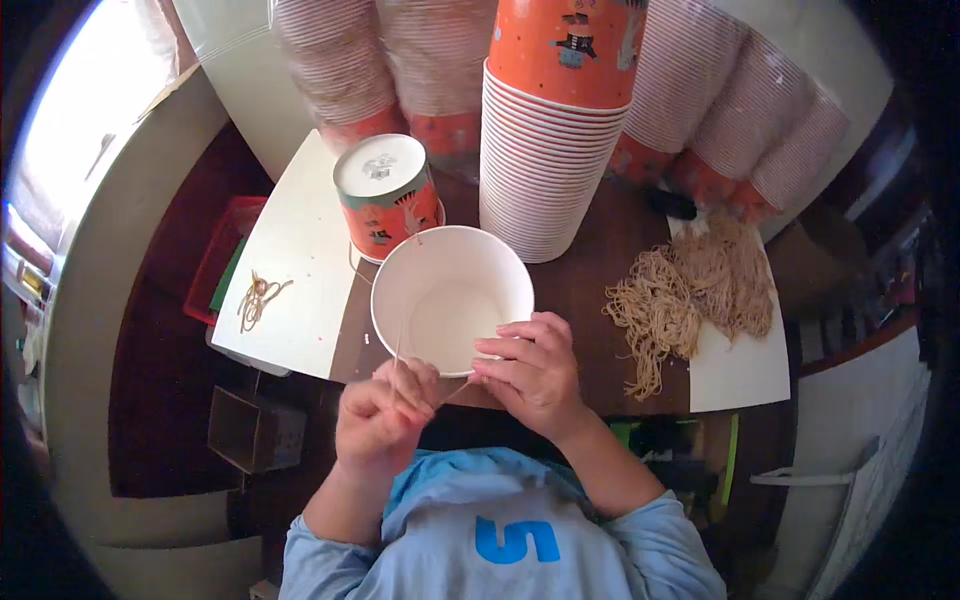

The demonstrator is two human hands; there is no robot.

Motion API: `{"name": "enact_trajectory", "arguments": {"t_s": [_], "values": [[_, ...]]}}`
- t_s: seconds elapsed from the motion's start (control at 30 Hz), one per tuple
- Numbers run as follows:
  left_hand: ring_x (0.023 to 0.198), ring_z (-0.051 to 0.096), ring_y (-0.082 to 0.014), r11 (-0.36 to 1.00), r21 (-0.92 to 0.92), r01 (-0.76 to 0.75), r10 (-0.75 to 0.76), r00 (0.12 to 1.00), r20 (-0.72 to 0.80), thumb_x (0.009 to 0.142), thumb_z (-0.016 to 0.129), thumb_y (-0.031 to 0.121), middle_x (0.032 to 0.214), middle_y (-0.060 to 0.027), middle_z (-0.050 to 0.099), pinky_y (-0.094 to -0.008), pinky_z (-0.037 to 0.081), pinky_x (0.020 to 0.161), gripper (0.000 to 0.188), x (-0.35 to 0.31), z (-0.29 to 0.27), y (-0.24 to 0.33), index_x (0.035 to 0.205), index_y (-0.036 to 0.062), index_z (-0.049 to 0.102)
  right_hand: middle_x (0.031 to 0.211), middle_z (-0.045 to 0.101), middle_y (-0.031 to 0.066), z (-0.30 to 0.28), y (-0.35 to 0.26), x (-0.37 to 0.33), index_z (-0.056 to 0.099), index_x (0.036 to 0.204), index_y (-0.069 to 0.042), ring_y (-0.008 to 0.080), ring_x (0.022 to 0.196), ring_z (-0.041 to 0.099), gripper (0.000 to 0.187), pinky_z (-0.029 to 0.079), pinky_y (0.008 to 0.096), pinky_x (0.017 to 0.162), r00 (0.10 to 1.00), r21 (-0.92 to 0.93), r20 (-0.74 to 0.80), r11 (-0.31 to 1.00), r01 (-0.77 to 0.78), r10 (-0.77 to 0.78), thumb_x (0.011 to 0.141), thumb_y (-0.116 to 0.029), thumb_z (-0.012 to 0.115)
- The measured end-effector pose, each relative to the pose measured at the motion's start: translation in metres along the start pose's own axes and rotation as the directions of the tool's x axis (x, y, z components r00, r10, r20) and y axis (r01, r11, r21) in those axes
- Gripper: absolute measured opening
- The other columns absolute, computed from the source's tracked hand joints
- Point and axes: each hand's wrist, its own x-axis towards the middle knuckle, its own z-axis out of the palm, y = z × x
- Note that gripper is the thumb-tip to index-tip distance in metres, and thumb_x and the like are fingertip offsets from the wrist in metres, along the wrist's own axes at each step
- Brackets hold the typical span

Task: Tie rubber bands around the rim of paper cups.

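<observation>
Right hand [535,378] is clamped on the near rim of the cup [455,290], probably to steady it over the counter [590,310]. Left hand [385,412] has a cord [456,389] pinched beside it, seemingly for tension. Spare cords [655,312] sit right, likely for easy reach.

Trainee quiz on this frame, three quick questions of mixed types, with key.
1. Which hand's fingers lie over the near-right rim of the open cup?
2. True or false: the tall stack stands left of the upside-down cup.
3. Fill in: the big cord heap lies on the ____ side of the table.

Key:
1. Right hand.
2. False; the tall stack is right of the upside-down cup.
3. Right.
</observation>
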Motion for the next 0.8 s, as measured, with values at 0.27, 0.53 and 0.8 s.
{"name": "enact_trajectory", "arguments": {"t_s": [0.27, 0.53, 0.8], "values": [[0.09, 0.049, -0.0207, 0.958, -0.276, 0.074, -0.095, 0.993, -0.065, 0.085, 0.062, 0.021, 0.083, -0.005, 0.056, -0.0386, 0.035, 0.088, 0.016, 0.027, -0.016, 0.006, 0.082, 0.0054, 0.064, 0.085, 0.065, -0.0032, -0.005, -0.005, 0.011, 0.069, 0.08, -0.016, 0.0149, 0.081, 0.057, 0.017, 0.037, 0.0372, 0.089, 0.993, -0.026, 0.094, 0.997, -0.071, 0.073, 0.066, -0.019, 0.078], [0.082, 0.059, -0.0179, 0.909, 0.381, 0.167, -0.304, 0.892, 0.334, 0.078, 0.07, 0.003, 0.083, -0.0099, 0.063, -0.0309, 0.045, 0.074, 0.005, 0.023, -0.029, 0.026, 0.078, -0.0014, 0.068, 0.119, 0.054, 0.0137, -0.023, 0.035, 0.07, 0.055, 0.118, -0.006, 0.0333, 0.11, 0.051, 0.053, 0.039, 0.0442, 0.094, 0.939, -0.169, 0.184, 0.951, -0.26, 0.29, 0.072, -0.025, 0.073], [0.087, 0.06, -0.0181, 0.877, 0.473, 0.082, -0.098, 0.995, 0.009, 0.084, 0.064, 0.025, 0.089, -0.0105, 0.065, -0.0293, 0.046, 0.079, 0.031, 0.015, -0.048, 0.031, 0.095, -0.0045, 0.066, 0.086, 0.064, 0.02, -0.001, 0.074, 0.11, 0.062, 0.1, -0.004, 0.0375, 0.084, 0.062, 0.023, 0.049, 0.0461, 0.076, 0.793, -0.215, 0.427, 0.901, -0.377, 0.434, 0.082, -0.017, 0.059]]}}
